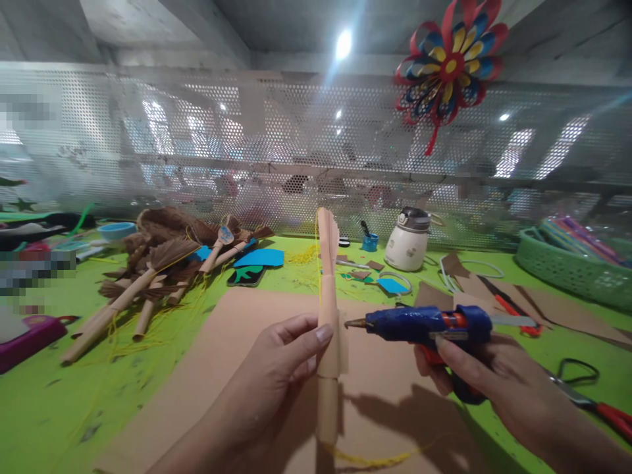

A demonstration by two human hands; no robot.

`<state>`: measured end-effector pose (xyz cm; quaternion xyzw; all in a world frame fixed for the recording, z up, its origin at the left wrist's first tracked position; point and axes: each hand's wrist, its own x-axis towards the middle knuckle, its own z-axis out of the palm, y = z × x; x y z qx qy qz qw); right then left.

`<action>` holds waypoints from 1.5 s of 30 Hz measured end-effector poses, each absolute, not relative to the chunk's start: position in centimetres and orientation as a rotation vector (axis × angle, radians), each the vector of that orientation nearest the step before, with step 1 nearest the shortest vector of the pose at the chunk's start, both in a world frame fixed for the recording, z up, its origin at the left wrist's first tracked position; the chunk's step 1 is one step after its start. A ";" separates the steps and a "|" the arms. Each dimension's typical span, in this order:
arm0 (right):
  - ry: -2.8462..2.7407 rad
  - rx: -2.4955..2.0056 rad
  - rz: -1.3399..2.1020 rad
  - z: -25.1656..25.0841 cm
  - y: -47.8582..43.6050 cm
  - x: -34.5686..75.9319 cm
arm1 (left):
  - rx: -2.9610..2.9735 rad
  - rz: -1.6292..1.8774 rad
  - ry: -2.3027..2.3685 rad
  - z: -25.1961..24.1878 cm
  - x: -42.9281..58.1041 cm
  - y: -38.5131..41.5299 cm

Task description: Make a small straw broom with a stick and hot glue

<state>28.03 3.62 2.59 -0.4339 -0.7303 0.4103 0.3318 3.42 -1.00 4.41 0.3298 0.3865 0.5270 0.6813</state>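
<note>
Two hands are at work above the bench (44, 401). The left hand (276, 368) pinches one paper tube (329, 296) between thumb and fingers; the right hand (498, 375) is wrapped round the grip of one glue gun (419, 324). The tube is in the middle of the view, in front of a brown sheet (247, 336). Its long axis runs nearly upright, the flattened, flared end pointing up and the round end down; whether that lower end touches the sheet cannot be told. One yellow string (318, 263) follows the left edge of its upper part. The gun lies almost level, nozzle pointing left at the tube's side, just beside it; contact is unclear.

At left is a pile of brown paper pieces (153, 263), at least four with stems, too tangled to count exactly. Beyond the sheet are one phone (245, 276) and one bottle (407, 240); at right, one green basket (557, 266).
</note>
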 end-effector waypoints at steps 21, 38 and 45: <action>-1.956 -1.043 1.037 2.4 3.8 28.6 | 0.737 1.191 0.835 4.5 3.3 -0.9; -1.940 -1.066 1.007 1.9 3.8 28.7 | 0.735 1.175 0.819 4.4 3.2 -1.0; -1.836 -1.114 0.985 3.5 2.7 27.0 | 0.708 1.189 0.797 4.5 3.5 -1.1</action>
